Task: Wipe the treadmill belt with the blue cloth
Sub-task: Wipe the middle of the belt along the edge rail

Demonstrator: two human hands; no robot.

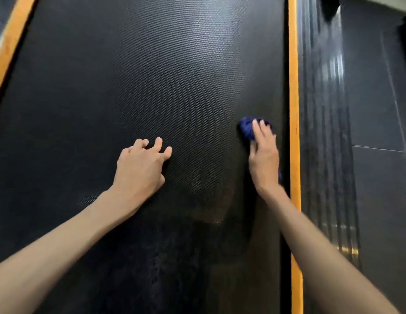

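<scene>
The black textured treadmill belt (138, 71) fills most of the head view. My right hand (263, 157) lies flat on a bunched blue cloth (247, 130) and presses it onto the belt near the belt's right edge; the cloth sticks out past my fingertips and a bit shows under my wrist. My left hand (141, 165) rests on the belt left of centre, propped on spread, bent fingertips, with nothing in it.
An orange strip (293, 91) borders the belt on the right, another orange strip (10, 44) on the left. Beyond the right strip runs a ribbed dark side rail (322, 109), then dark floor tiles (378, 189).
</scene>
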